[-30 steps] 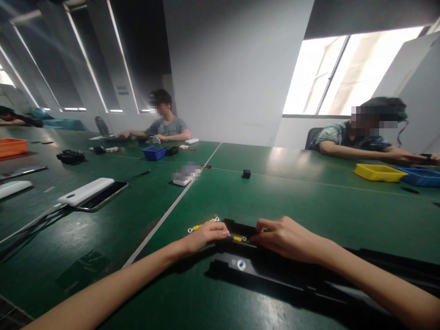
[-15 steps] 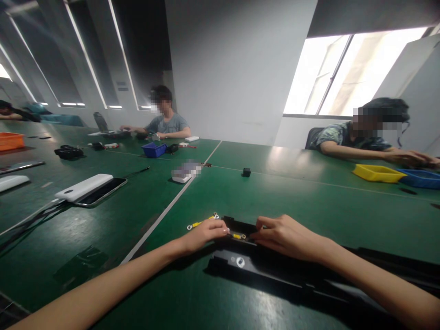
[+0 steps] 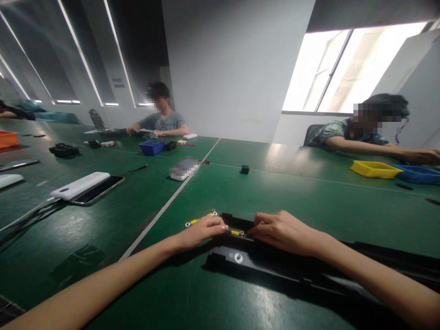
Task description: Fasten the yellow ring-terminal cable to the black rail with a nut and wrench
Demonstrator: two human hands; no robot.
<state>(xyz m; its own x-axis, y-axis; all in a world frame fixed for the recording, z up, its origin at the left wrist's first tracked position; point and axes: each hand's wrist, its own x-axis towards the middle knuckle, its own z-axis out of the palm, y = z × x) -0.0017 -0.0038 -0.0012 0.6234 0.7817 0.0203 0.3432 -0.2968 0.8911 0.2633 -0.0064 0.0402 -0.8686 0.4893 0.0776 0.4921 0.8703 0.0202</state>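
A long black plastic housing [image 3: 261,266] lies on the green table in front of me. My left hand [image 3: 201,231] and my right hand [image 3: 283,231] rest on its far end, fingers curled, fingertips almost meeting. Between them a small yellow ring terminal [image 3: 236,233] sits on the housing; my left fingertips pinch its near end, my right fingertips touch the other. Two more yellow ring terminals [image 3: 201,219] lie on the table just beyond my left hand.
A white power bank on a phone [image 3: 85,187] lies at left with cables. A small black cube [image 3: 244,169] sits mid-table. Yellow tray [image 3: 374,169] and blue tray [image 3: 417,174] stand far right, a blue bin [image 3: 151,147] far left. Two people sit across.
Both hands stay on the housing end; my fingertips have closed in a little on the yellow terminal. The view has shifted slightly.
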